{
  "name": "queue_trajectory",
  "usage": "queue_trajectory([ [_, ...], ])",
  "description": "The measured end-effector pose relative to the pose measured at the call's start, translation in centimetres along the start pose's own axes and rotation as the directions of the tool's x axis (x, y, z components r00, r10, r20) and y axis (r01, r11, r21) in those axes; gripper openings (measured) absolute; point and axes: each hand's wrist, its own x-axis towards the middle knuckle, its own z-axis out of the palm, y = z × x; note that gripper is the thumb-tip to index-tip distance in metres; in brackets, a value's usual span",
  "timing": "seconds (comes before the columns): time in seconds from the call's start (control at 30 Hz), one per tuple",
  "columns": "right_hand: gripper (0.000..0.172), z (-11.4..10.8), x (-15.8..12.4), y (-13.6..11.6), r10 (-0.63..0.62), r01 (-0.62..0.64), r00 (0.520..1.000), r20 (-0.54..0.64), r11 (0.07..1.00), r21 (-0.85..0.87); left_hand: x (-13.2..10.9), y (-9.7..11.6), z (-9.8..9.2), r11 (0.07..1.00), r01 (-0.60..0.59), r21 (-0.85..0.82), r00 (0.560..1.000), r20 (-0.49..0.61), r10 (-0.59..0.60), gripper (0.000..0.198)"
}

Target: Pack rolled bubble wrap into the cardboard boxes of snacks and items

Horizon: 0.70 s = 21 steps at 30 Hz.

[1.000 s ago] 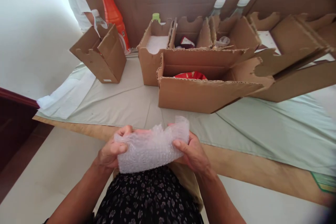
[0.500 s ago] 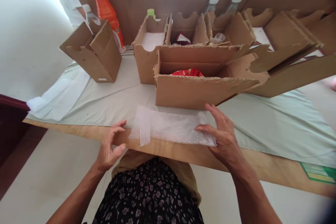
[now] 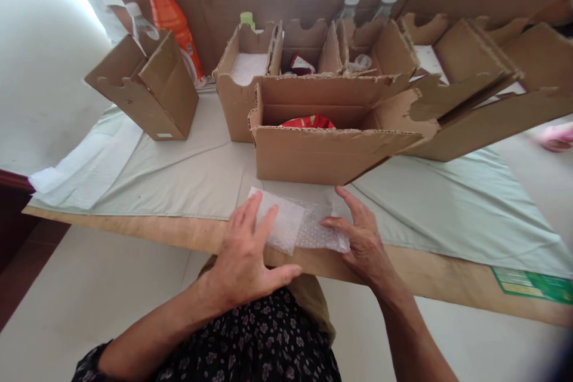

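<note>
One bubble wrap sheet (image 3: 311,230) lies along the near edge of the surface (image 3: 192,185), long axis roughly left-right. Left hand (image 3: 244,256) and right hand (image 3: 364,245), fingers spread, occupy opposite ends, contact unclear. Three white-capped bottles (image 3: 142,27) stand behind.

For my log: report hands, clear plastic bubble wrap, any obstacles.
Left hand open at left end of bubble wrap; right hand at right end. Nearest brown cardboard box beyond, not on it.

Bubble wrap (image 3: 290,227) — partly hidden; pink object (image 3: 557,138) — blurred
</note>
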Motion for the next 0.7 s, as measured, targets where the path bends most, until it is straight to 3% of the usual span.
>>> queue_trajectory([
  [0.17,0.035,1.1,-1.6,0.3,0.1,-0.1,0.993,0.054,0.995,-0.013,0.9,0.2,3.9,0.99,0.0,0.14,0.997,0.07,-0.01,0.045],
  [0.23,0.04,1.3,-2.0,0.2,0.128,-0.127,0.991,0.035,0.992,-0.023,1.3,0.1,4.3,0.981,0.026,0.194,0.998,0.058,-0.038,0.027],
  [0.4,0.038,1.4,-2.0,0.0,0.118,-0.117,0.993,0.011,0.993,-0.031,2.1,0.4,4.5,0.969,0.095,0.229,0.992,0.058,-0.111,0.011],
  [0.5,0.037,1.4,-2.0,0.2,0.117,-0.117,0.993,0.006,0.992,-0.037,2.5,-0.3,3.8,0.982,0.19,-0.019,0.982,0.014,-0.19,0.009],
  [0.57,0.037,1.5,-2.1,0.4,0.121,-0.121,0.993,0.0,0.992,-0.026,2.6,-1.4,2.5,0.943,0.253,-0.216,0.966,-0.005,-0.26,0.009],
  [0.63,0.038,1.4,-2.3,0.7,0.131,-0.131,0.991,-0.001,0.991,0.001,2.4,-2.7,0.7,0.846,0.345,-0.407,0.928,0.016,-0.371,0.008],
  [0.7,0.039,1.3,-2.3,0.8,0.14,-0.14,0.99,0.011,0.989,0.039,2.1,-4.1,-1.3,0.683,0.448,-0.577,0.859,0.066,-0.508,0.011],
])
